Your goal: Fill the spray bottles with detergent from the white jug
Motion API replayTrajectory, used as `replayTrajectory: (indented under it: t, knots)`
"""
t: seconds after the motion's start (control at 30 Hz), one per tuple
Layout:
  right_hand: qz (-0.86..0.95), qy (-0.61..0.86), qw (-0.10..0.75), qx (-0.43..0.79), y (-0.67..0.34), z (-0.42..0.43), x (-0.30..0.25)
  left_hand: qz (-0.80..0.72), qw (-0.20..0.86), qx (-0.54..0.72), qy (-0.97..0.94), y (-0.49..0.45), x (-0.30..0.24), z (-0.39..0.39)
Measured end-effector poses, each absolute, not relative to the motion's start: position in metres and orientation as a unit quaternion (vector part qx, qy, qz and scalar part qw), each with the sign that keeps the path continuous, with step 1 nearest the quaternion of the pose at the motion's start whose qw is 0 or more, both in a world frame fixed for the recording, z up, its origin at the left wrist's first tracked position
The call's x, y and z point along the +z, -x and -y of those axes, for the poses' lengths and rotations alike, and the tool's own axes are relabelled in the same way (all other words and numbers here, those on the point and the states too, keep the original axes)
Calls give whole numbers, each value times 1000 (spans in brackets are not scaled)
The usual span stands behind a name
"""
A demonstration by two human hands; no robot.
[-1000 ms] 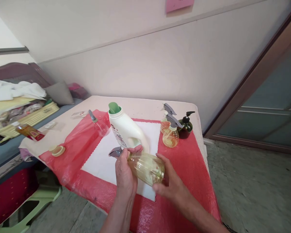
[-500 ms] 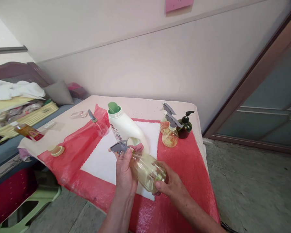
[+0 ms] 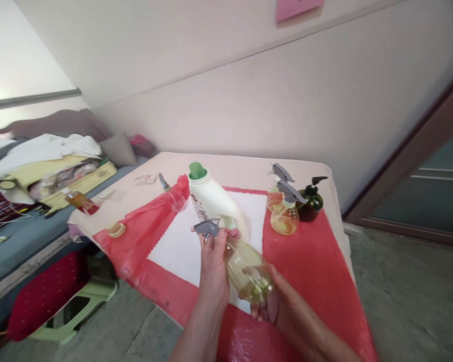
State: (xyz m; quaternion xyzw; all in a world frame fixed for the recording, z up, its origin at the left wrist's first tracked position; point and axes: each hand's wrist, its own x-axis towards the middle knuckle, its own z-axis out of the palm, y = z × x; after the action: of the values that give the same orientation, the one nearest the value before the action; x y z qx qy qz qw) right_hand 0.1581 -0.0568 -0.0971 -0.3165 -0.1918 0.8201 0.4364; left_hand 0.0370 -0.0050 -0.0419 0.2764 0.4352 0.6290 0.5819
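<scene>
A clear yellowish spray bottle with a grey trigger head lies tilted in my hands above the table, its head pointing left. My left hand is wrapped round its neck, just below the trigger. At the base, my right hand cups the bottle from the right and below, fingers curled under it. Behind the spray bottle stands a large white jug with a green spout insert; its lower part is partly hidden. A white cloth lies beneath them.
Two more spray bottles and a dark green pump bottle stand on the red covering at right. To the left are a round cap, a grey-topped bottle under red plastic and an amber bottle.
My view has swung left, so the scene sits further right. My right hand has shifted round the bottle's base, its thumb no longer showing on the front. My left hand keeps its hold.
</scene>
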Motion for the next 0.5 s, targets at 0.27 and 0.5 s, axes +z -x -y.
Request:
replayTrajectory:
  t: [0.27, 0.5]
  knots:
    - [377, 384, 454, 710, -164, 49, -97, -492, 554, 590, -322, -28, -24, 22]
    - [488, 446, 396, 638, -157, 58, -86, -552, 444, 644, -289, 17, -31, 35]
